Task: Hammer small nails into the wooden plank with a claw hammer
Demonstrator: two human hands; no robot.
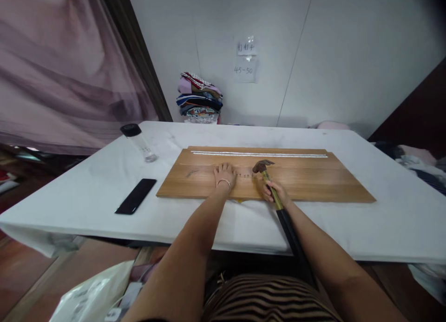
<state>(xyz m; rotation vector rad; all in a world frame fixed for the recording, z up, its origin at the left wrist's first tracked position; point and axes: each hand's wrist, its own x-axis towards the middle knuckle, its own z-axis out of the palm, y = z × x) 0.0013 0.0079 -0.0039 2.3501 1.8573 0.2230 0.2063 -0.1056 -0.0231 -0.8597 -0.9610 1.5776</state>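
A claw hammer with a rusty head, a yellow upper handle and a long black grip is in my right hand. My fingers wrap its handle fairly near the head, which is above the wooden board. My left hand, with a bracelet at the wrist, lies flat on the board with its fingers spread. Between my hands a short row of small nails stands in the wood. Left of my left hand is a small dark patch, perhaps loose nails; its detail is too small to tell.
The board lies on a table with a white cloth. Two white strips run along its far side. To the left are a black phone and a clear bottle with a black lid. Folded clothes are stacked by the wall.
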